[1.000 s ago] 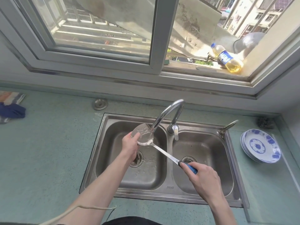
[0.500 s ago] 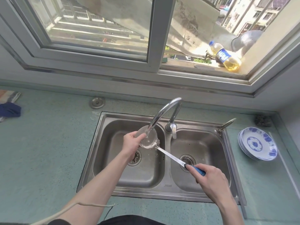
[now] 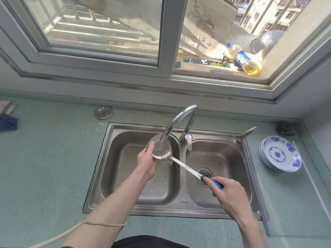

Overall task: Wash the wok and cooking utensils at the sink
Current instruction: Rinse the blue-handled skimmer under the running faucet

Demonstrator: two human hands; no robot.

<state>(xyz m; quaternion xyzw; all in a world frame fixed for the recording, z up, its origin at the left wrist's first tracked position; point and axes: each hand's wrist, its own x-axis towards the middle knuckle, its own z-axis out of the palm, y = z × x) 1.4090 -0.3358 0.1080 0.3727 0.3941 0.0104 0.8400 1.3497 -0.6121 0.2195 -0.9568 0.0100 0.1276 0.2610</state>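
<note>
While water runs from the tap (image 3: 176,120), your left hand (image 3: 146,161) cups the ladle (image 3: 160,147) bowl over the left basin. Your right hand (image 3: 230,193) grips its blue handle.

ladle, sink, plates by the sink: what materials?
Ladle: bowl and shaft look like bare brushed steel, grey with a dull sheen; the blue grip in the right hand is probably plastic. Sink: brushed stainless steel by its matte grey reflections. Plates: glossy white with blue pattern, likely glazed ceramic, though melamine cannot be ruled out.
</note>
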